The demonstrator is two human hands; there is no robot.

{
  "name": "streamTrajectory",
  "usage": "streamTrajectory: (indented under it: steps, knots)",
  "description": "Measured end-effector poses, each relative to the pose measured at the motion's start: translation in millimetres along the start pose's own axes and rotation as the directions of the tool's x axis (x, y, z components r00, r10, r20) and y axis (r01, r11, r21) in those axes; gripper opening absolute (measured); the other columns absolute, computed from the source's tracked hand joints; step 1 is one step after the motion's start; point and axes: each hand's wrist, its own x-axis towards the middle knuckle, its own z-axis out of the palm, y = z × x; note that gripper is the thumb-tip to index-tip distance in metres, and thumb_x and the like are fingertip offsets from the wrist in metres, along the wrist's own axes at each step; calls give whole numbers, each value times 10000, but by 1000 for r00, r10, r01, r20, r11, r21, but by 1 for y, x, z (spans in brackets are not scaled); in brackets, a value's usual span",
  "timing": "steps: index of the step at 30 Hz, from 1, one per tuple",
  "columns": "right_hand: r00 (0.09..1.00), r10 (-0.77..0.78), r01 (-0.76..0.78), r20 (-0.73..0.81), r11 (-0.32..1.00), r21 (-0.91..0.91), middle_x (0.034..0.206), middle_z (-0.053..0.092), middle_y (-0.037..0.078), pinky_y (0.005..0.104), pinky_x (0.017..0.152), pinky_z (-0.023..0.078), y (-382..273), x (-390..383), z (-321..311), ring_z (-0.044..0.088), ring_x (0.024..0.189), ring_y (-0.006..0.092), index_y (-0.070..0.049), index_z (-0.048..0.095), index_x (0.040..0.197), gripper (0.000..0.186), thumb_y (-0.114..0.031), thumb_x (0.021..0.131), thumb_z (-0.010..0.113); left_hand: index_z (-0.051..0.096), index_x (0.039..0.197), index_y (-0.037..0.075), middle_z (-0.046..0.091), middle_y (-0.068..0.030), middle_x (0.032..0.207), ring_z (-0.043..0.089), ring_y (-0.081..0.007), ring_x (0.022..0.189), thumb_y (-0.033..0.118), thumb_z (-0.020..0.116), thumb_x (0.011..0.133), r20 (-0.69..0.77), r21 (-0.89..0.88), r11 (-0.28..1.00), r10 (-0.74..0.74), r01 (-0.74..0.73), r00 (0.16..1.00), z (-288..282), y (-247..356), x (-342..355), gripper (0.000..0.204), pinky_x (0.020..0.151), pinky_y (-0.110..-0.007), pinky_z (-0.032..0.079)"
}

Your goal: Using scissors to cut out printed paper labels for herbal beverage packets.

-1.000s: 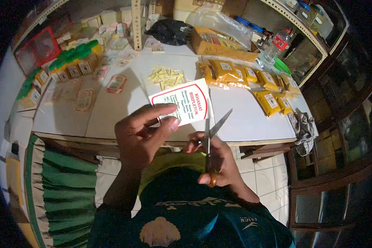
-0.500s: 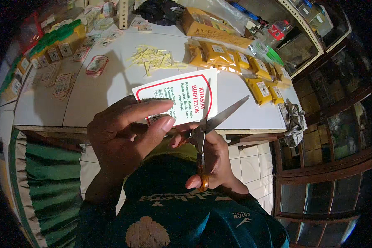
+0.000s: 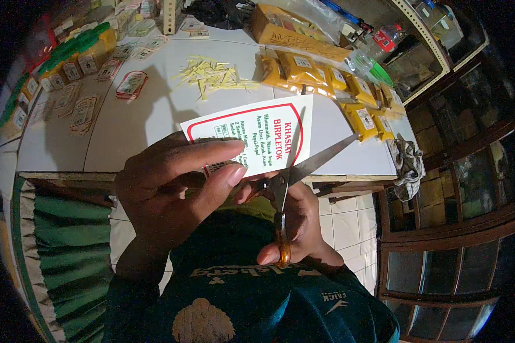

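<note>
My left hand [image 3: 177, 177] pinches a white paper label [image 3: 257, 131] with a red border and red and green print between thumb and fingers. In my right hand [image 3: 297, 217] is a pair of scissors [image 3: 326, 155] with amber-coloured handles, its thumb and fingers in the loops. The scissor blades are spread apart at the label's right end, one by the printed corner and the other pointing up to the right. Part of the label's lower left is hidden behind my left fingers.
Thin yellowish paper strips [image 3: 212, 75] lie heaped on the white table [image 3: 126, 131]. Cut labels [image 3: 133, 84] are stacked to the left, near green-lidded jars [image 3: 88, 62]. Yellow-orange packets [image 3: 303, 68], a cardboard box [image 3: 292, 34] and a crumpled cloth [image 3: 407, 168] are on the right.
The label and scissors have shifted slightly to the right, and the label's right end shows a little farther out. Both hands keep their hold.
</note>
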Motion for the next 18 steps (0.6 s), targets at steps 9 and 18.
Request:
streamTrajectory:
  steps: [9, 18]
  knots:
    - [998, -28, 28, 47, 1000, -1, 1057, 588, 57, 307, 899, 429, 0, 2, -2, 553, 989, 153, 20, 425, 1312, 924, -272, 585, 915, 694, 1003, 17, 693, -148, 891, 679, -174, 793, -58, 725, 744, 38, 22, 997, 74, -75, 997, -2, -4, 3, 271, 603, -250, 558]
    - [997, 42, -40, -58, 998, 44, 1072, 583, 52, 302, 882, 434, 2, -5, 5, 552, 983, 139, 9, 465, 1258, 889, -334, 580, 925, 693, 1010, 22, 693, -151, 899, 681, -175, 797, -50, 719, 755, 53, 27, 999, 26, -28, 998, -4, -1, 3, 267, 602, -252, 566]
